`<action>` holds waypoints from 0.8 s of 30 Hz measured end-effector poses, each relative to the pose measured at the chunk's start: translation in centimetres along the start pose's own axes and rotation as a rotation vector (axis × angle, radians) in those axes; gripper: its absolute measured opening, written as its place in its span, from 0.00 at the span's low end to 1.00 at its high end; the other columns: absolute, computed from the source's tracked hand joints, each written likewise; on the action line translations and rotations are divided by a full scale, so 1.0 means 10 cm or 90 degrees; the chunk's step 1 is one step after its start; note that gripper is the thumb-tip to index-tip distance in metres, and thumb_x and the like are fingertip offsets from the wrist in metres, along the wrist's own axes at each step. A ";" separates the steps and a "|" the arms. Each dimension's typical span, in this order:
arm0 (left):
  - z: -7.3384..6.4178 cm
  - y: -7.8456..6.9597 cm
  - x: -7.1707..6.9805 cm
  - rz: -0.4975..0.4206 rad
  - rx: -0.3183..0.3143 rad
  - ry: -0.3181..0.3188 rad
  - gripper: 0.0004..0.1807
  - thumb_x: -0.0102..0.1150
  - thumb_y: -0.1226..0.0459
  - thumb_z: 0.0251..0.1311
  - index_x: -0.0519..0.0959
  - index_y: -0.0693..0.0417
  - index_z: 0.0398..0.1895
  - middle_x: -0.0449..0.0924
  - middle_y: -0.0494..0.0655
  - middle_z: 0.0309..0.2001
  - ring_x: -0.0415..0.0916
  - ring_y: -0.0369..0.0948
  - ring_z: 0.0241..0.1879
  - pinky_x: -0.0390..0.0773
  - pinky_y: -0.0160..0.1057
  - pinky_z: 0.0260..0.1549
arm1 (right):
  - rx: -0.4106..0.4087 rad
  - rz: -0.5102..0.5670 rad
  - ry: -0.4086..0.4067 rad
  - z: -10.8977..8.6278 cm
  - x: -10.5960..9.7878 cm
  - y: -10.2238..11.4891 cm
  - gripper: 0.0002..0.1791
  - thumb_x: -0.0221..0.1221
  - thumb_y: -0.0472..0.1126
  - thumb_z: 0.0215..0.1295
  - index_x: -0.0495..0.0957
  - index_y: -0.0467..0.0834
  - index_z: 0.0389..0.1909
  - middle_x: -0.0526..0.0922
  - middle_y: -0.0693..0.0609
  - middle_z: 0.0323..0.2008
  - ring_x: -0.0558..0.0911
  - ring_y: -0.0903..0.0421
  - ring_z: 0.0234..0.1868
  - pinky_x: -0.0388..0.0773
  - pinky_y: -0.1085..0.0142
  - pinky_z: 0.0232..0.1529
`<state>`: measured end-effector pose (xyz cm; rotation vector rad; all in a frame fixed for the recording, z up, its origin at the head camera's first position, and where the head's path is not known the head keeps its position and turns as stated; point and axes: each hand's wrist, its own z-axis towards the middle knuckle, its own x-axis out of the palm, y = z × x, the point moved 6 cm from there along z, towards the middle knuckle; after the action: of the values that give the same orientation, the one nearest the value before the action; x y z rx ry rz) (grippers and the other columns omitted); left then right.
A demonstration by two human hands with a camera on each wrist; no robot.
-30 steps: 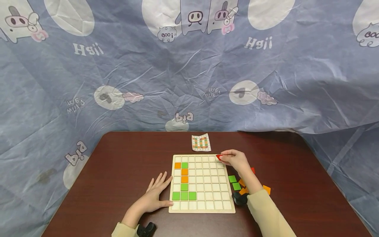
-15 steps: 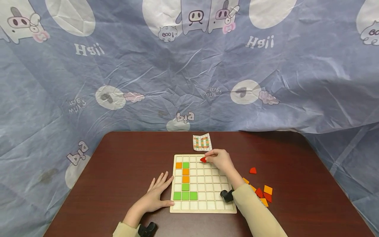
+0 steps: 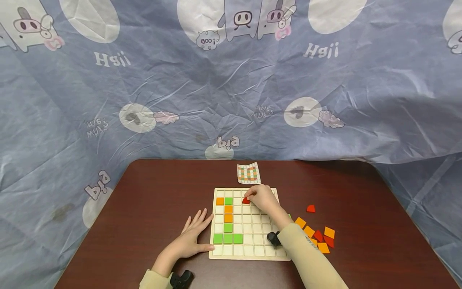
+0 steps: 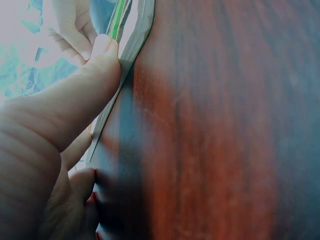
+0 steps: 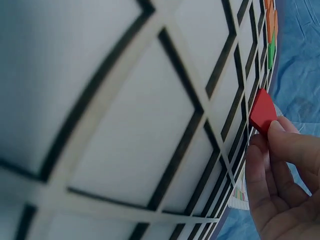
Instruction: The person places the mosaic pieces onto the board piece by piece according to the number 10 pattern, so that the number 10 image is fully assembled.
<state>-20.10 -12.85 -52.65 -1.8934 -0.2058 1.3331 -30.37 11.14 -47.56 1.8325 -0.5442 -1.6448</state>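
Note:
A pale wooden grid board [image 3: 258,251] lies on the table, with orange and green square tiles set in its left columns, such as a green tile [image 3: 228,227]. My right hand [image 3: 262,198] pinches a red quarter-round tile [image 3: 246,200] between thumb and fingers over the second row from the top. In the right wrist view the red tile [image 5: 263,111] is tilted close against the grid. My left hand [image 3: 189,239] rests with spread fingers at the board's left edge; the left wrist view shows its thumb [image 4: 97,75] on the rim.
A small printed pattern card [image 3: 249,173] lies behind the board. To the right are loose orange tiles [image 3: 329,232] and red tiles [image 3: 311,208], partly behind the right sleeve [image 3: 306,253]. A patterned cloth [image 3: 216,88] hangs behind the table [image 3: 162,188].
My right hand has carried the red tile left from the board's top right corner, then slightly toward me into the second row. The left hand stays at the board's edge.

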 end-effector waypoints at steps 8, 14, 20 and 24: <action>-0.01 -0.03 -0.02 -0.010 -0.001 0.000 0.51 0.68 0.49 0.57 0.50 0.49 0.79 0.36 0.57 0.80 0.30 0.57 0.79 0.29 0.65 0.72 | -0.021 -0.033 0.018 0.00 0.02 0.05 0.06 0.65 0.31 0.61 0.89 0.44 0.32 0.86 0.50 0.36 0.82 0.52 0.40 0.81 0.63 0.39; -0.01 -0.03 -0.02 -0.003 0.000 0.001 0.51 0.68 0.49 0.57 0.51 0.49 0.79 0.37 0.58 0.80 0.30 0.58 0.79 0.30 0.66 0.72 | -0.038 -0.047 0.001 0.00 0.05 0.07 0.06 0.66 0.29 0.59 0.89 0.43 0.29 0.84 0.51 0.34 0.82 0.49 0.42 0.82 0.59 0.43; 0.00 -0.03 -0.01 0.001 0.002 -0.002 0.51 0.68 0.48 0.57 0.51 0.49 0.79 0.37 0.57 0.80 0.31 0.57 0.79 0.30 0.66 0.72 | -0.018 -0.024 -0.007 0.01 0.10 0.01 0.05 0.68 0.29 0.56 0.88 0.42 0.30 0.84 0.51 0.33 0.81 0.54 0.36 0.81 0.63 0.37; 0.00 -0.04 -0.01 0.000 0.000 -0.003 0.51 0.68 0.49 0.57 0.51 0.49 0.79 0.37 0.57 0.80 0.31 0.57 0.79 0.30 0.66 0.72 | 0.013 0.023 0.000 0.00 0.08 -0.05 0.04 0.67 0.31 0.57 0.87 0.42 0.33 0.85 0.51 0.32 0.79 0.57 0.31 0.77 0.66 0.32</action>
<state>-20.04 -12.68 -52.33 -1.8901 -0.2081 1.3369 -30.34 10.98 -48.46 1.8274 -0.5933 -1.6205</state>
